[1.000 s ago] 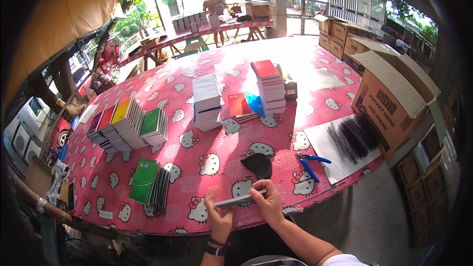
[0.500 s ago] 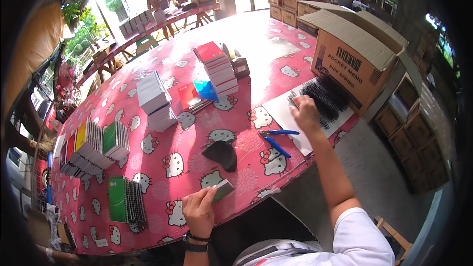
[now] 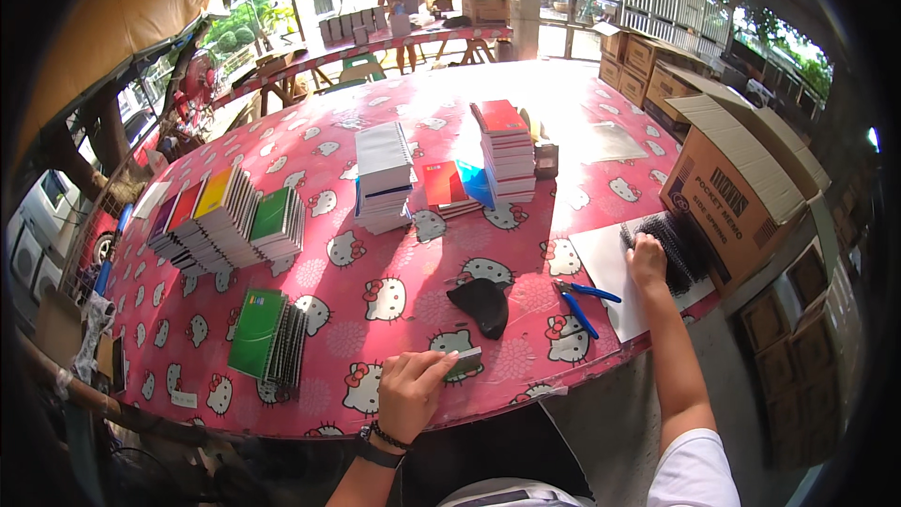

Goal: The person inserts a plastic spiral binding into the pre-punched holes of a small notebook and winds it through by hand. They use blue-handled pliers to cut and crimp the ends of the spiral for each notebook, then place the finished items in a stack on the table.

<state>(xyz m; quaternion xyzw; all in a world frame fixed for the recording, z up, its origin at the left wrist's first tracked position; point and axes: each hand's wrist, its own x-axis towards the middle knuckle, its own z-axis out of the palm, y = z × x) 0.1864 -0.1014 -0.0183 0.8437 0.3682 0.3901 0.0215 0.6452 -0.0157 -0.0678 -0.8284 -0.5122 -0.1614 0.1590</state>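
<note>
My left hand (image 3: 413, 396) is closed around a small notebook (image 3: 466, 361), held close above the table's near edge; its pale edge and some dark green cover show. Over at the right, my right hand (image 3: 648, 265) has its fingers curled together at the near left ends of a pile of black spiral binding coils (image 3: 674, 249). The coils lie on a white sheet (image 3: 605, 268). Blue-handled cutting pliers (image 3: 584, 300) rest partly on that sheet, jaws apart. Between my hands lies a black, roughly heart-shaped piece (image 3: 481, 306).
Green notebooks (image 3: 258, 333) are stacked at the near left, with colourful spiral notebooks (image 3: 211, 221) behind them. White-topped (image 3: 383, 155) and red-topped (image 3: 507, 145) stacks stand farther back. An open carton (image 3: 727, 197) borders the coils. Another person (image 3: 399, 0) is at a far table.
My view has swung, so the scene sits farther right and more level. My right hand is a little closer in against the coils. My left hand keeps the notebook at about the same spot.
</note>
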